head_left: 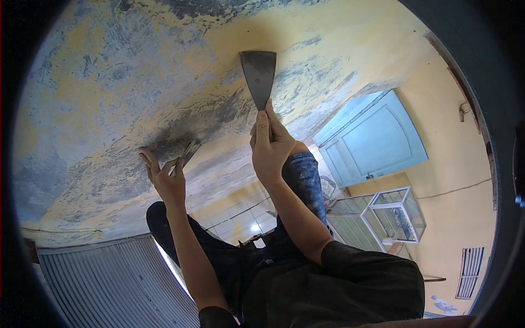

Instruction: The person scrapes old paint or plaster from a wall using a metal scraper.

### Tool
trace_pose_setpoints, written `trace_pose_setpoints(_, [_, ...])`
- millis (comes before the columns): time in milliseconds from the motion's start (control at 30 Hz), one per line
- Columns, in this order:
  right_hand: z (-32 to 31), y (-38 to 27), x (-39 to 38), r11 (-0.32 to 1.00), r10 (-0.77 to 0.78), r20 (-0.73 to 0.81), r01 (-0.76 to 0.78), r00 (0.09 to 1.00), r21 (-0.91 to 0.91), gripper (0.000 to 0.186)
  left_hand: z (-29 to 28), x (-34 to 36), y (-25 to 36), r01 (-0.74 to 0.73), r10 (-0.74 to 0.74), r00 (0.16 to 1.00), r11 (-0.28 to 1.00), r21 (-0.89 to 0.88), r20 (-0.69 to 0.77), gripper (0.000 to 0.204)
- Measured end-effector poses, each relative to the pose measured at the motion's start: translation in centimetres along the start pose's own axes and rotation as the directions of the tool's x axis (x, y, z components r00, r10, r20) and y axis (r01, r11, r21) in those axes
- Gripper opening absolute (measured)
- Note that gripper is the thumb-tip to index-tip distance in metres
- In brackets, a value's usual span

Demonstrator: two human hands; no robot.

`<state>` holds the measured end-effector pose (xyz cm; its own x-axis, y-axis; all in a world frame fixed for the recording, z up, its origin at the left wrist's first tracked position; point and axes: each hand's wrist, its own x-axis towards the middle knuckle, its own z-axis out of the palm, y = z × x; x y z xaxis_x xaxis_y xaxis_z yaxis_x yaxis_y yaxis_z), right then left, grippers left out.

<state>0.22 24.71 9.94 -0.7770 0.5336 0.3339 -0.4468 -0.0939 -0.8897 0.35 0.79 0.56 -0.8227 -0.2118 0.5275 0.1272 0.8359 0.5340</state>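
Note:
My right hand [272,143] is closed round the handle end of a wide putty knife [258,76]. Its grey, flared metal blade points up, with the broad edge at or close to the patchy wall [180,65]; contact is hard to tell. Lower and to the left, my left hand [170,180] pinches a narrow, flat metal scraper [190,153] between thumb and finger, while its other fingers stretch toward the wall. The wall is yellow with peeled grey and bluish areas. A dark grey, rough patch [169,143] lies right behind the left hand.
A light blue door [369,145] stands to the right. Below it is a glass display case [394,216] with a white frame. A corrugated metal shutter [109,279] spans the lower left. My legs in stained jeans [302,180] are beneath my arms, above a tiled floor [238,218].

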Motion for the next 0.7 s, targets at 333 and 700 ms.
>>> trace_pose_setpoints(333, [-1.1, 0.1, 0.4, 0.988, 0.065, 0.055, -0.071, 0.996, 0.134, 0.038, -0.2, 0.0, -0.1, 0.002, -0.002, 1.000, 1.000, -0.003, 0.004, 0.011])
trace_pose_setpoints(700, [-1.0, -0.1, 0.1, 0.986, 0.084, 0.088, -0.095, 0.993, 0.136, 0.039, -0.2, 0.2, -0.2, -0.041, 0.041, 0.999, 0.999, 0.003, -0.017, 0.011])
